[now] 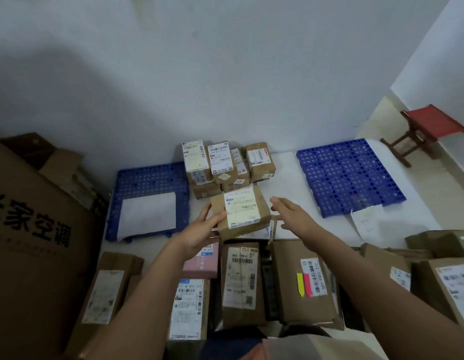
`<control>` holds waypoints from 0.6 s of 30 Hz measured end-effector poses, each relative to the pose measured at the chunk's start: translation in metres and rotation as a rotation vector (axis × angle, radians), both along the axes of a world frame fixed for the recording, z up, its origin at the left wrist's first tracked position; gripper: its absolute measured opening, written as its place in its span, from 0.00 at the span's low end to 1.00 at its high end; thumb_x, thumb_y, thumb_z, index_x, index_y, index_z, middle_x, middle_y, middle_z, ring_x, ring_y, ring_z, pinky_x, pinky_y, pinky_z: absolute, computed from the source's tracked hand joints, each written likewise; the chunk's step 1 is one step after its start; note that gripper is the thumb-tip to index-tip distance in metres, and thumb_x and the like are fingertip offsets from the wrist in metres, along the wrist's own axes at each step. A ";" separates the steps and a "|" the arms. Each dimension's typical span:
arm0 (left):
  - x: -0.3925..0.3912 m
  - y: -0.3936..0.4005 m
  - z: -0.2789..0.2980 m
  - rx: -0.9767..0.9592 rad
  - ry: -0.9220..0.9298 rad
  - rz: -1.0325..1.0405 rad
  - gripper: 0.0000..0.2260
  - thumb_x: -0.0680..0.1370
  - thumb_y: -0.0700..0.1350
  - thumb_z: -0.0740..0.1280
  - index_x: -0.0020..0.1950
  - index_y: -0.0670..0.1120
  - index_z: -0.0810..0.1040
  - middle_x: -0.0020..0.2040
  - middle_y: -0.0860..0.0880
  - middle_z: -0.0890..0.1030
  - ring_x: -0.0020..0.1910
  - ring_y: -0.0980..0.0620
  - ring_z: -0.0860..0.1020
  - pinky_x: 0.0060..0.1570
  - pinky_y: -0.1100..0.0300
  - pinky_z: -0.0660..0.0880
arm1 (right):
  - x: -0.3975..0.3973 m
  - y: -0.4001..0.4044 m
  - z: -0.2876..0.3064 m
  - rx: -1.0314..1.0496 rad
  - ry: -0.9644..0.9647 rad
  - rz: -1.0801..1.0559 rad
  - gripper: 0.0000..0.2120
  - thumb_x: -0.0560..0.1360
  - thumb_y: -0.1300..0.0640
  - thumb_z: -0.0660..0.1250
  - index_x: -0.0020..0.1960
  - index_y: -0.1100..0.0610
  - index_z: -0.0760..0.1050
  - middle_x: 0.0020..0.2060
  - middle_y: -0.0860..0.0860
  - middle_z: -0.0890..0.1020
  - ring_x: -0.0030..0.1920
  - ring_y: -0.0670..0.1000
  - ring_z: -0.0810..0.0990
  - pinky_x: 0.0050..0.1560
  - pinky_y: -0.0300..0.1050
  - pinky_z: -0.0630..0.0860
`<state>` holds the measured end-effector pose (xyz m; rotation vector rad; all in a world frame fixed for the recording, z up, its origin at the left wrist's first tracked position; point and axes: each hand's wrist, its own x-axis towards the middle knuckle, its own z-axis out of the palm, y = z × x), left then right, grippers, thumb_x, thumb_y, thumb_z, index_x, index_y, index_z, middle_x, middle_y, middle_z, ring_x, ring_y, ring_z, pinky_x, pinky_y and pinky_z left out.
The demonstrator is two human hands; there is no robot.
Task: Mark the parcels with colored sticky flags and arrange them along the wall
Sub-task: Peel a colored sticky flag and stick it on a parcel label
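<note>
My left hand (pixel 203 231) grips a small brown parcel (pixel 241 213) with a white label by its left side, holding it above the floor in the middle. My right hand (pixel 294 216) hovers just right of that parcel with fingers straight, not clearly touching it. Behind, a stack of small labelled parcels (pixel 225 165) stands against the white wall (pixel 225 74). In front lie several more parcels. One of them, a brown box (pixel 303 281), carries a yellow flag (pixel 300 284) and a pink flag (pixel 307 285) beside its label.
Two blue perforated pallets lie by the wall, one at the left (pixel 147 183) with a white sheet on it and one at the right (pixel 350 175). A large cardboard box (pixel 36 242) fills the left. A red stool (pixel 428 131) stands far right.
</note>
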<state>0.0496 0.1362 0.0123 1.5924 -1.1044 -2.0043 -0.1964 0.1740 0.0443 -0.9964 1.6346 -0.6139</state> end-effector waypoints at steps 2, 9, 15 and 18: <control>-0.010 -0.002 -0.004 -0.009 -0.034 -0.011 0.34 0.78 0.54 0.70 0.78 0.62 0.55 0.60 0.51 0.83 0.58 0.50 0.82 0.66 0.49 0.74 | 0.001 0.000 0.000 0.008 0.032 0.021 0.24 0.81 0.39 0.53 0.71 0.50 0.69 0.66 0.50 0.76 0.63 0.51 0.74 0.67 0.53 0.71; -0.023 -0.012 -0.003 -0.096 -0.218 -0.098 0.33 0.78 0.56 0.68 0.79 0.59 0.54 0.62 0.51 0.79 0.60 0.52 0.77 0.69 0.48 0.69 | -0.001 -0.005 -0.004 0.064 0.165 0.025 0.26 0.81 0.38 0.54 0.72 0.54 0.67 0.67 0.53 0.75 0.63 0.54 0.76 0.63 0.51 0.74; -0.022 -0.014 0.005 -0.153 -0.346 -0.158 0.34 0.78 0.59 0.67 0.80 0.56 0.56 0.76 0.48 0.67 0.71 0.46 0.69 0.68 0.51 0.67 | -0.001 -0.013 -0.003 0.044 0.235 0.046 0.26 0.81 0.40 0.54 0.71 0.56 0.68 0.67 0.55 0.75 0.64 0.55 0.75 0.61 0.48 0.70; -0.025 -0.013 0.022 -0.417 -0.511 -0.091 0.26 0.80 0.54 0.65 0.77 0.51 0.63 0.74 0.50 0.69 0.67 0.50 0.72 0.60 0.57 0.69 | -0.006 -0.015 -0.003 0.021 0.239 0.022 0.26 0.82 0.40 0.53 0.70 0.56 0.69 0.66 0.55 0.76 0.64 0.55 0.75 0.65 0.51 0.71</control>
